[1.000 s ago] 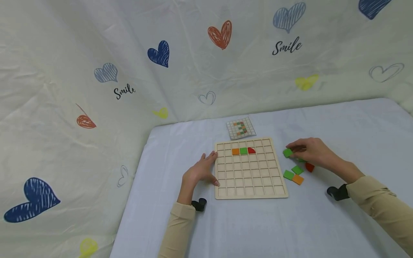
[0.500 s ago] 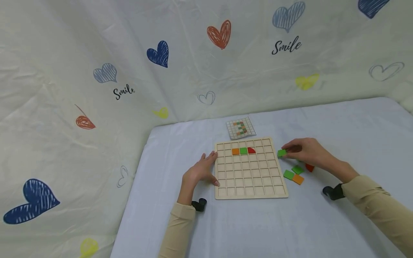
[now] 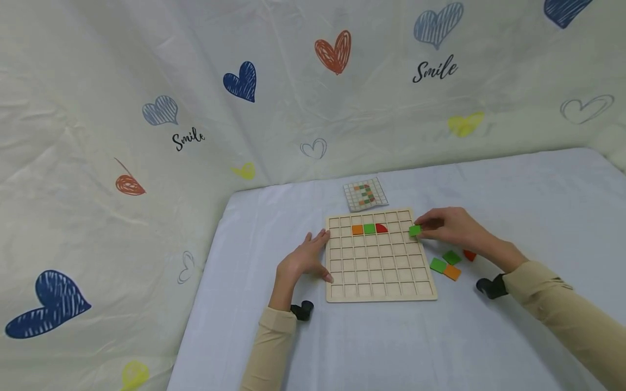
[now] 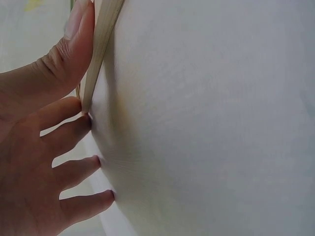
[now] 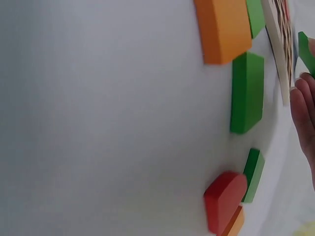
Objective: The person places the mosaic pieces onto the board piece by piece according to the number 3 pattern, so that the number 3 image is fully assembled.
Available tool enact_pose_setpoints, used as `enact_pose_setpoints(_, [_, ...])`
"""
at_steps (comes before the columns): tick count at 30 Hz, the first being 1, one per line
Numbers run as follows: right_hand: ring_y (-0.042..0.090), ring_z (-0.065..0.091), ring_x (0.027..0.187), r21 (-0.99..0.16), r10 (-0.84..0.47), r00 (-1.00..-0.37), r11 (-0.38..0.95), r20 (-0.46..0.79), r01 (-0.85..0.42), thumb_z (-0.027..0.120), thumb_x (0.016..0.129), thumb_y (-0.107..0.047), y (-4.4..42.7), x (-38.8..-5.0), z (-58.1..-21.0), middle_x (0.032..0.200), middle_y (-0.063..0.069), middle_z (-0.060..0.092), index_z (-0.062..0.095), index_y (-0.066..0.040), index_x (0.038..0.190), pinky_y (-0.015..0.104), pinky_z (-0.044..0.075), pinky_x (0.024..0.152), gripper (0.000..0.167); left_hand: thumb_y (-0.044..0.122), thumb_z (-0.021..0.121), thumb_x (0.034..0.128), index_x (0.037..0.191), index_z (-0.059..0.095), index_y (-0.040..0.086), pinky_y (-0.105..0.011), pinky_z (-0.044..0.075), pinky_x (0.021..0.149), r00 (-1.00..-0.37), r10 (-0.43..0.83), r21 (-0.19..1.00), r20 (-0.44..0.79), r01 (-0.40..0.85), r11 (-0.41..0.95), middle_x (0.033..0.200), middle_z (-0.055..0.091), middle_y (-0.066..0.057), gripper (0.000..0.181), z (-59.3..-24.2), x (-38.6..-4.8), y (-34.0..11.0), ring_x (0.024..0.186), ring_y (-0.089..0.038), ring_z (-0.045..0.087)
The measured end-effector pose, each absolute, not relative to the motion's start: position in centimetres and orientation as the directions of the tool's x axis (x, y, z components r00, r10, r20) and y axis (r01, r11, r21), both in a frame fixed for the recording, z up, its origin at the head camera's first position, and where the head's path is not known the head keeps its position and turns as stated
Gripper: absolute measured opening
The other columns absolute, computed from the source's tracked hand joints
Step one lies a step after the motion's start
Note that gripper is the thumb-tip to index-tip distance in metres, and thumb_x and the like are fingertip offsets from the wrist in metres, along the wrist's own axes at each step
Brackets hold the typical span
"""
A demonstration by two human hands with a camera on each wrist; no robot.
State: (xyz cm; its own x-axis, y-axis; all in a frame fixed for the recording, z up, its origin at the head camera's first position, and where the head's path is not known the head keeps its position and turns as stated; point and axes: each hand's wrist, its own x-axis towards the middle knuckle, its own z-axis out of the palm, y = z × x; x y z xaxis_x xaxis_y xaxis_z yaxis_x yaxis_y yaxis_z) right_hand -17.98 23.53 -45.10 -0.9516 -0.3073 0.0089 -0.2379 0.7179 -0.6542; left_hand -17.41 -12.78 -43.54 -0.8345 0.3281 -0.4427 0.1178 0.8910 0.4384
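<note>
A square wooden grid board (image 3: 376, 293) lies on the white-covered table. In one of its upper rows sit an orange square tile (image 3: 357, 229), a green square tile (image 3: 369, 228) and a red quarter-round tile (image 3: 381, 228), side by side. My right hand (image 3: 452, 228) pinches another green square tile (image 3: 414, 231) over the board's right edge; the right wrist view shows only part of that hand. With fingers spread, my left hand (image 3: 304, 258) touches the board's left edge. The left wrist view shows its thumb (image 4: 74, 44) against the board's side and its fingertips on the cloth.
Right of the board lie loose tiles: green ones (image 3: 451, 257) (image 5: 248, 93), an orange square (image 3: 452, 272) and a red rounded piece (image 5: 225, 199). Behind the board rests a small pattern card (image 3: 365, 194). A cloth printed with hearts hangs at the back.
My right hand has moved left with the green square tile, from above the loose pieces to the board's right edge. The left hand has stayed in place.
</note>
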Motion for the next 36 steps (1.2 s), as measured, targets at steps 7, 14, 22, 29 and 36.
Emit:
enact_pose_setpoints(7, [0.018,0.068,0.091,-0.663,-0.333,-0.943,0.705,0.006,-0.253,0.085,0.086,-0.022,22.5,-18.7,-45.2,0.105,0.007,0.077,0.077,-0.003,0.113,0.026,0.055,0.079,0.035,0.018,0.094,0.0728,0.166,0.021,0.018,-0.059,0.022,0.125,-0.831,0.332,0.446,-0.446,0.115,0.888,0.173,0.013,0.003,0.119,-43.5,-17.5,-12.7,0.161,-0.034,0.002])
enact_pose_setpoints(14, [0.016,0.066,0.086,-0.668,-0.360,-0.933,0.694,0.003,-0.270,0.084,0.087,-0.021,21.5,-19.2,-45.2,0.099,0.005,0.076,0.077,-0.003,0.112,0.030,0.055,0.078,0.032,0.018,0.094,0.0728,0.166,0.020,0.019,-0.059,0.021,0.126,-0.831,0.328,0.452,-0.449,0.105,0.886,0.173,0.013,0.004,0.119,-43.5,-17.6,-12.7,0.161,-0.033,0.001])
enact_pose_setpoints(22, [0.017,0.068,0.089,-0.673,-0.398,-0.917,0.682,-0.011,-0.288,0.082,0.087,-0.016,20.5,-19.7,-45.3,0.104,0.008,0.077,0.076,0.000,0.113,0.034,0.056,0.080,0.030,0.019,0.094,0.0723,0.166,0.021,0.019,-0.059,0.022,0.125,-0.833,0.330,0.448,-0.445,0.113,0.887,0.173,0.013,0.002,0.119,-43.6,-17.5,-12.8,0.161,-0.034,0.001])
enact_pose_setpoints(29, [0.017,0.066,0.089,-0.671,-0.435,-0.899,0.682,-0.052,-0.291,0.083,0.086,-0.015,19.7,-20.3,-45.3,0.102,0.006,0.075,0.076,-0.001,0.112,0.036,0.055,0.081,0.030,0.019,0.095,0.0716,0.166,0.021,0.019,-0.059,0.022,0.125,-0.835,0.324,0.440,-0.444,0.111,0.891,0.173,0.013,0.003,0.120,-43.6,-17.5,-12.8,0.161,-0.034,0.002])
enact_pose_setpoints(36, [0.017,0.068,0.087,-0.669,-0.480,-0.875,0.668,-0.053,-0.326,0.082,0.087,-0.011,18.8,-20.5,-45.2,0.100,0.009,0.076,0.076,0.001,0.110,0.035,0.057,0.080,0.027,0.019,0.095,0.0718,0.166,0.021,0.020,-0.059,0.022,0.125,-0.835,0.320,0.437,-0.448,0.108,0.893,0.173,0.013,0.004,0.120,-43.6,-17.4,-12.8,0.161,-0.034,0.002])
